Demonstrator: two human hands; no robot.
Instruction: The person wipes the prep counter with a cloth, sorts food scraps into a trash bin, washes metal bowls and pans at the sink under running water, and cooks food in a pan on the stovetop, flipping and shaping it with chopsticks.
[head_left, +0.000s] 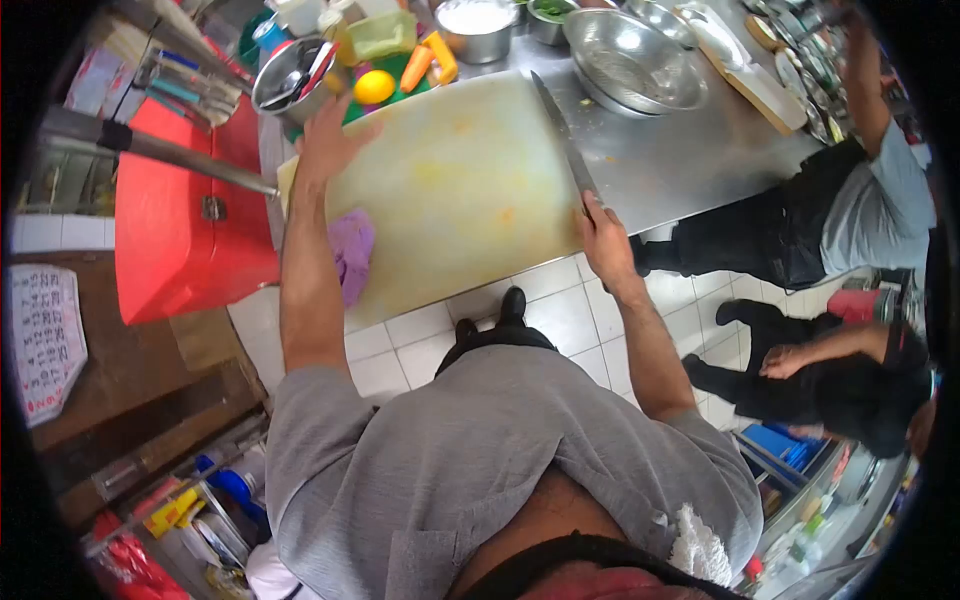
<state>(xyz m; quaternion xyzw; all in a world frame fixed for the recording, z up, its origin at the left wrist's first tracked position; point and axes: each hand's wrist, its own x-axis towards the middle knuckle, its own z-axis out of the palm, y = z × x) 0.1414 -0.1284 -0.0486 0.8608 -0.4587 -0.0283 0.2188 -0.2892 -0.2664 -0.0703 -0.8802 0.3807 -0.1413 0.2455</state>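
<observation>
My right hand [607, 243] is wrapped round the handle of a long kitchen knife [566, 132], whose blade points away along the right edge of a large white cutting board [440, 200]. At the board's far left corner, my left hand [332, 138] is open with its fingers spread, close to a steel pot [296, 82] holding utensils. A purple cloth [351, 252] lies crumpled on the left part of the board. Just beyond the board sit a yellow round fruit [374, 87] and orange carrot-like pieces [417, 69].
A large steel colander [636, 60] stands right of the board on the steel counter [660, 160]. Behind are a pot of white contents [476, 30] and a green basket [382, 36]. A red cooler box [190, 220] is at left. Two people stand on the right.
</observation>
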